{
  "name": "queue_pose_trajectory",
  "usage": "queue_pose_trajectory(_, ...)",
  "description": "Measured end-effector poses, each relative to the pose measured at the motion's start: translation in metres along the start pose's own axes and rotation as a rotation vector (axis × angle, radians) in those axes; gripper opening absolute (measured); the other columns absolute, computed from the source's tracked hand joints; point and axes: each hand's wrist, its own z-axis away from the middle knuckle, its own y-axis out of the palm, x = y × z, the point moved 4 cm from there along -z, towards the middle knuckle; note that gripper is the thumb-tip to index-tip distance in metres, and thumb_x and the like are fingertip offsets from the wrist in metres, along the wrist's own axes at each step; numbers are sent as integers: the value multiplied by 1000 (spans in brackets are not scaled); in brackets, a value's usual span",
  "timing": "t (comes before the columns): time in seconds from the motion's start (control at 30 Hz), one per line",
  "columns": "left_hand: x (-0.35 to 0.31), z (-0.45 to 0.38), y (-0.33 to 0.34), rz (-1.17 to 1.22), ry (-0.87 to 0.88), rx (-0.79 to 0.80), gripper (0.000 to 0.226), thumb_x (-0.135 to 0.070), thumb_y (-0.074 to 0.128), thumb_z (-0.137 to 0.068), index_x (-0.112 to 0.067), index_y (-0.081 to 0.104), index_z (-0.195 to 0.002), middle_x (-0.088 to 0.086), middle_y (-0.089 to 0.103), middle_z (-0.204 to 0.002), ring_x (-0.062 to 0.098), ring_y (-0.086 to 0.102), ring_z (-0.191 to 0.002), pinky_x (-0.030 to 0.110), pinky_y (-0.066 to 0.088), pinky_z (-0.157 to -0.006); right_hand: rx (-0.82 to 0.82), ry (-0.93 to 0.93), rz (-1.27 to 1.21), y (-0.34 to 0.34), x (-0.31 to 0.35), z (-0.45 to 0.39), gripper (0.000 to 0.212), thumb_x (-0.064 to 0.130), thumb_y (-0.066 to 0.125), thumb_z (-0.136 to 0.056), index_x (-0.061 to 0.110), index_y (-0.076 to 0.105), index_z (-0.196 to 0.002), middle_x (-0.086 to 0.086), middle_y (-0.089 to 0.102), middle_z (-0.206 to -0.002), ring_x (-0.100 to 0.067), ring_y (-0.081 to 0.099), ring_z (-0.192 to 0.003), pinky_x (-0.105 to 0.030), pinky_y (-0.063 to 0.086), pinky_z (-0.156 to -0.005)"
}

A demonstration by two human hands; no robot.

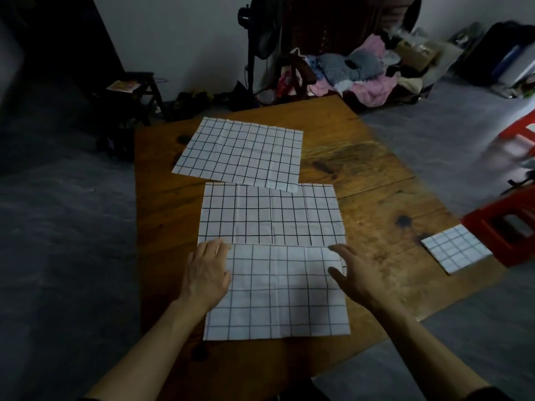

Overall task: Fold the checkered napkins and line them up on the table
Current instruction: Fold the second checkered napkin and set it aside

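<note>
Table (376, 204) of brown wood carries all 4 checkered napkins, and both hands rest at its near end. The far napkin (240, 151) lies flat and unfolded well beyond the fingertips of both hands, skewed a little, its near right corner overlapping the far edge of the middle napkin (269, 215). That middle napkin lies flat just ahead of the hands, its near edge tucked under or meeting the far edge of the near napkin (278, 293), which spreads flat between the 2 hands and back toward the wrists. The left hand (207, 273) lies palm down on the near napkin's far left corner, fingers straight and together, gripping nothing, its fingertips reaching the seam with the middle napkin. The right hand (357, 273) sits at the napkin's far right corner, fingers relaxed and spread with the thumb apart; I cannot tell whether it touches the cloth, and it has hold of nothing. Off to the right of the right hand, well apart, the small folded napkin (456, 247) lies at the table's edge, just beside a red stool (503, 227). Beyond the table stand a fan (260, 39) and a heap of clothes (356, 73).
</note>
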Motion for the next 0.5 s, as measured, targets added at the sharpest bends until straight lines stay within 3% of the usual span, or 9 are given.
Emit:
queue_pose_trajectory(0.17,-11,12,25,-32,21,105,58,-34,64,-87,-20,44,-139,1,39,-148,20,32,-137,36,32,-110,69,13,93,23,7,12,58,34,61,-91,24,39,-144,0,37,-150,-19,32,-138,-34,30,-110)
queue_pose_trajectory(0.33,-42,30,49,6,103,193,58,-27,57,-92,-20,34,-145,3,30,-154,20,23,-143,36,24,-116,157,-63,129,52,32,31,55,33,58,-93,27,37,-143,2,32,-153,-17,29,-140,-32,28,-112)
queue_pose_trajectory(0.4,-57,37,58,-14,148,241,64,-29,54,-94,-19,24,-150,4,17,-159,22,11,-147,36,13,-118,159,-124,139,69,46,39,57,32,58,-92,24,36,-144,1,30,-153,-19,26,-142,-30,23,-114)
queue_pose_trajectory(0.5,-71,44,72,-55,196,300,77,-39,50,-97,-15,6,-155,6,-3,-163,24,-7,-149,38,-4,-117,249,-160,209,104,57,43,72,38,55,-93,18,20,-152,-4,9,-161,-23,7,-149,-35,3,-119)
